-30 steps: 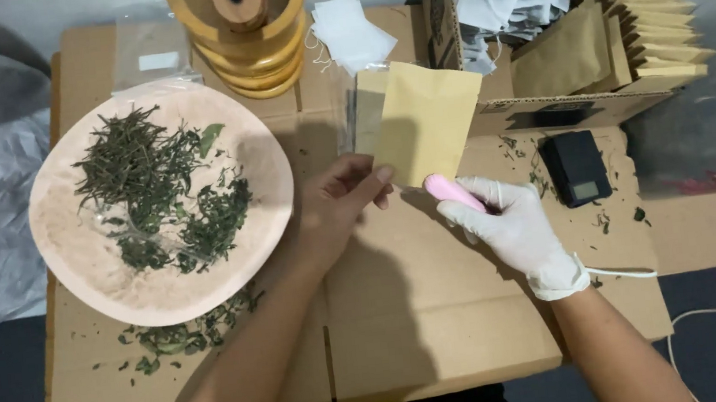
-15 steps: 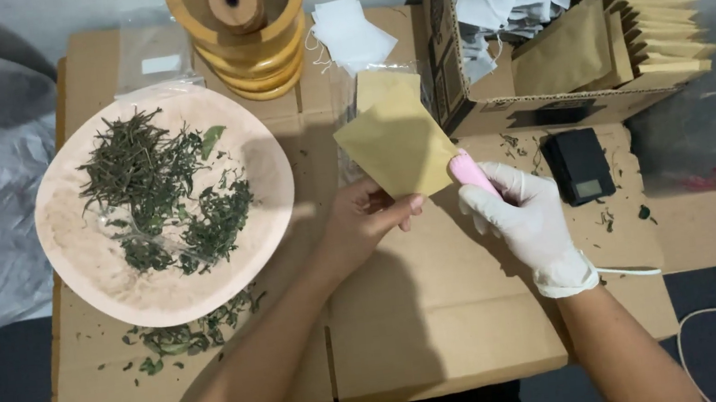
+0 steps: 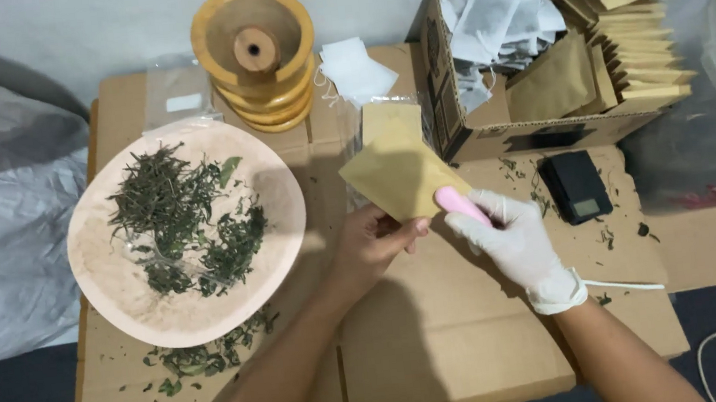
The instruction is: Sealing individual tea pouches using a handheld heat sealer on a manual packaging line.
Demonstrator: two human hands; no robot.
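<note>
Bare left hand (image 3: pixel 372 248) pinching kraft paper pouch (image 3: pixel 400 179) by its lower corner, steadying it tilted just above fingers, gloved right hand (image 3: pixel 513 242) clasped around pink sealer (image 3: pixel 462 206) touching the pouch edge.

The left hand (image 3: pixel 372 248) is bare, with no glove, ring or watch, and its forearm carries no sleeve. The right hand (image 3: pixel 513 242) wears a thin, close-fitting white glove that wrinkles over the knuckles and ends in a rolled cuff at the wrist. Above that cuff the right forearm is uncovered too.
</note>
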